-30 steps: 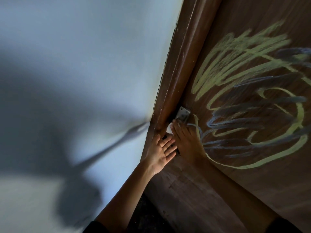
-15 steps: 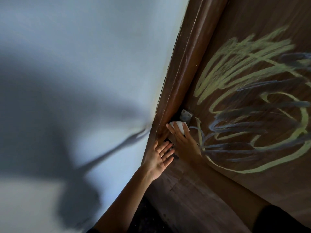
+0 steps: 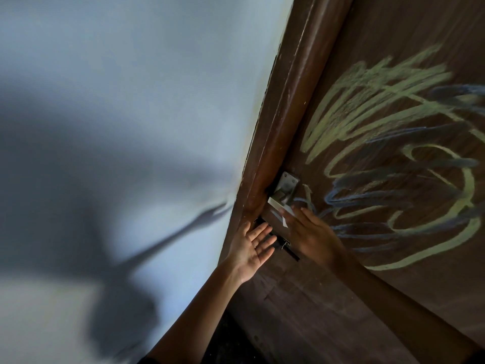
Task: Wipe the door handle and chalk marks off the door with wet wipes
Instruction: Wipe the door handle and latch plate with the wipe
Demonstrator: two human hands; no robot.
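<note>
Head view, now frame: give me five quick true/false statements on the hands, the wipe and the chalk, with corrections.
1. The left hand is open, palm showing. True.
2. The right hand lies against the wooden door just below the metal handle plate. True.
3. The chalk marks are all wiped off. False: yellow-green and blue scribbles cover the door.
4. The white wet wipe is under the left hand. False: it shows at the right hand's fingertips, blurred.
5. The chalk is red and white. False: it is yellow-green and blue.
</note>
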